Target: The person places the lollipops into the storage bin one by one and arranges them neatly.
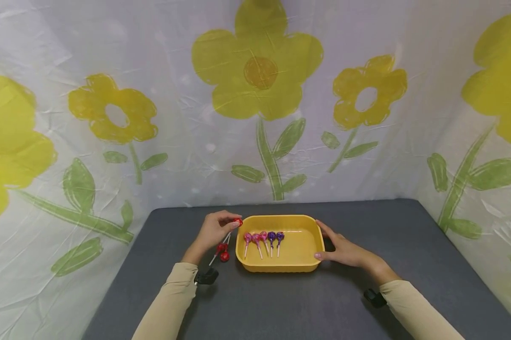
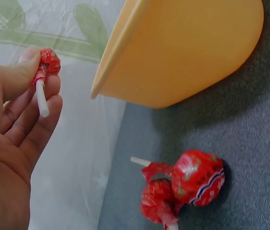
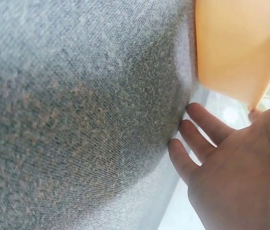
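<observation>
My left hand (image 1: 213, 231) pinches a red-wrapped lollipop (image 2: 50, 62) between thumb and fingers, at the back left corner of the yellow tray (image 1: 280, 268). Its white stick points down in the left wrist view. Two more red lollipops (image 2: 198, 178) lie touching each other on the table, left of the tray. Inside the tray, three pink lollipops (image 1: 256, 237) and two purple lollipops (image 1: 272, 235) lie in a row, sticks toward me. My right hand (image 1: 344, 249) rests against the tray's right end, thumb at the rim, with its other fingers extended in the right wrist view.
A dark grey cloth-covered table (image 1: 263, 307) lies under everything. Behind it and at both sides hangs a pale curtain (image 1: 179, 118) with yellow flowers. Each wrist wears a small black device, such as the left wrist device (image 1: 206, 276).
</observation>
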### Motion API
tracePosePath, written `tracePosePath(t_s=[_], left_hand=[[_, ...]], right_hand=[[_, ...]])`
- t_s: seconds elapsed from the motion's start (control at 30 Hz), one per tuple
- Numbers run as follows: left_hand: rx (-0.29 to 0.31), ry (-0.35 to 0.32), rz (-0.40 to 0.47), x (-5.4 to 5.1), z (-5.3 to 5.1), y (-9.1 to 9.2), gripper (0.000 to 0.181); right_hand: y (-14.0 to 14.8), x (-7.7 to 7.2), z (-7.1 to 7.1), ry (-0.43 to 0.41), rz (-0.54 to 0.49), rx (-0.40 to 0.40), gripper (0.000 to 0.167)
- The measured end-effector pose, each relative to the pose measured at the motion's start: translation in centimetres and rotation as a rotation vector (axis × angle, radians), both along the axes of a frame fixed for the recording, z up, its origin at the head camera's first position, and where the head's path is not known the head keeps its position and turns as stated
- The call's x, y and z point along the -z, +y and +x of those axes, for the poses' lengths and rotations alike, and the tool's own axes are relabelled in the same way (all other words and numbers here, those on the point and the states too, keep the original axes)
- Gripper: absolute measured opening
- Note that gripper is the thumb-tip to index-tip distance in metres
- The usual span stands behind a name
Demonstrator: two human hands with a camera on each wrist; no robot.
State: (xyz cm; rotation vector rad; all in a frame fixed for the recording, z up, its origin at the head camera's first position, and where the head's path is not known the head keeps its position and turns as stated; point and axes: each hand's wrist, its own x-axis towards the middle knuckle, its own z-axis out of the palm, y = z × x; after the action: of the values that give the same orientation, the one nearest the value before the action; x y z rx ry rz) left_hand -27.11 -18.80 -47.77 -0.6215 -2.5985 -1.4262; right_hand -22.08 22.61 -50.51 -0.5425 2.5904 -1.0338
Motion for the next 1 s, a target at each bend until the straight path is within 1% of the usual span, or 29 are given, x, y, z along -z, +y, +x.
tracePosePath(t_s=[0.13,0.27,0.37,0.47,0.6,0.83,1.0], left_hand=[[0.003,0.022,0.008,0.0,0.0,0.6,0.024],[0.011,0.029,0.007,-0.1,0.2,1.4,0.024],[0.021,0.019,0.003,-0.3,0.3,2.1,0.026],[0.024,0.012,-0.005,-0.3,0.2,2.9,0.026],[0.027,-0.01,-0.024,-0.3,-0.1,3.9,0.026],[0.035,-0.084,-0.047,-0.2,-0.9,5.5,0.027],[0.083,-0.112,-0.027,-0.1,-1.6,6.4,0.03]], right_hand=[[0.0,0.1,-0.1,0.007,-0.001,-0.001,0.102],[0.1,0.1,0.0,0.003,0.001,-0.001,0.102],[0.0,0.1,0.0,-0.006,0.0,0.004,0.103],[0.0,0.0,0.0,-0.005,0.0,0.007,0.103],[0.0,0.0,0.0,-0.003,-0.001,0.005,0.102],[0.0,0.0,0.0,-0.007,-0.005,0.005,0.102],[0.0,0.0,0.0,-0.013,-0.007,0.006,0.101]])
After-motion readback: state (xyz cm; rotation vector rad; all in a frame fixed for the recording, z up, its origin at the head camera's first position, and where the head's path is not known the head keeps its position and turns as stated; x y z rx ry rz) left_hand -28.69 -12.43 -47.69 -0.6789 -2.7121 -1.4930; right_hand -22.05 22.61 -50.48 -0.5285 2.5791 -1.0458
